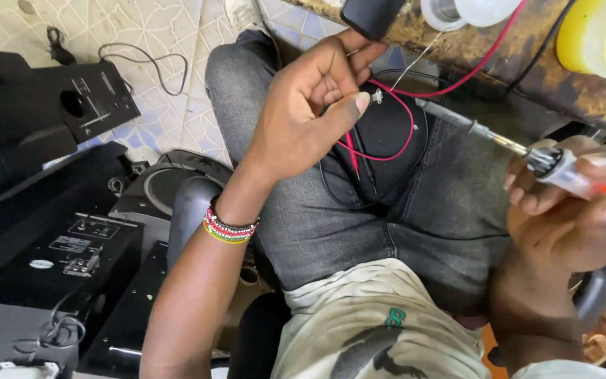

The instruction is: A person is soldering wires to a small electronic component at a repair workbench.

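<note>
Red wire [395, 144] ends pinched in my left hand [310, 105] above my lap; my right hand [569, 210] grips one soldering iron [499, 140]. Patterned tile floor [156, 28], worn wooden bench [527, 63] carrying two spools, black speaker boxes [71, 245] beside me.

Left hand [310, 105] raised, fingers [345, 109] pinched; right hand [573, 210] at the right edge, fingers curled in a grip.

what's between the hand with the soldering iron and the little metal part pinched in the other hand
In the head view, only the soldering iron shaft spans from the right hand toward the metal part in the left hand; jeans lie beneath.
</note>
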